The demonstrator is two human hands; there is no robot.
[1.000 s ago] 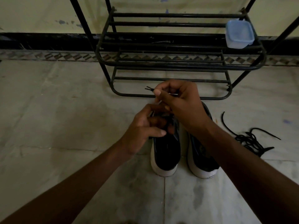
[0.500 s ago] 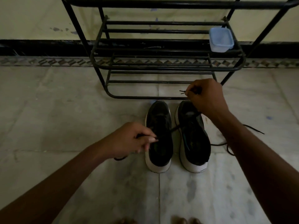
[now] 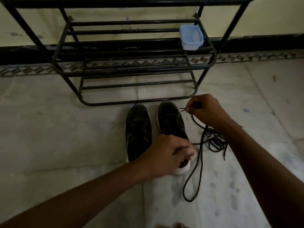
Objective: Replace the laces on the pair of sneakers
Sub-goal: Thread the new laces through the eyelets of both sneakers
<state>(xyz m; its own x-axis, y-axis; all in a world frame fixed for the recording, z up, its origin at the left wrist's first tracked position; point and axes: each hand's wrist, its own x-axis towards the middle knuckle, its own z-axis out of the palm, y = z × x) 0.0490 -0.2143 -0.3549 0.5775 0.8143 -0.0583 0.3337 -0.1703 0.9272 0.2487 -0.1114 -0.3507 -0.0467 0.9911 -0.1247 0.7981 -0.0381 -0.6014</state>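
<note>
Lace (image 3: pixel 189 200) is no longer stretched across the sneakers (image 3: pixel 139 129). It now hangs in a loop from the right hand (image 3: pixel 208 112), which pinches its tips. Left hand (image 3: pixel 169 153) has moved over one heel, curled and blurred, so its grip is unclear. Sneakers are on the floor by the rack (image 3: pixel 131 102). Likely unlaced; relacing comes next.

Looks like home entryway: black metal shoe rack (image 3: pixel 131 66) against painted wall (image 3: pixel 148 10), marble floor (image 3: pixel 49 129), patterned tile border (image 3: pixel 246 57), sneakers (image 3: pixel 139 129) parked below.
</note>
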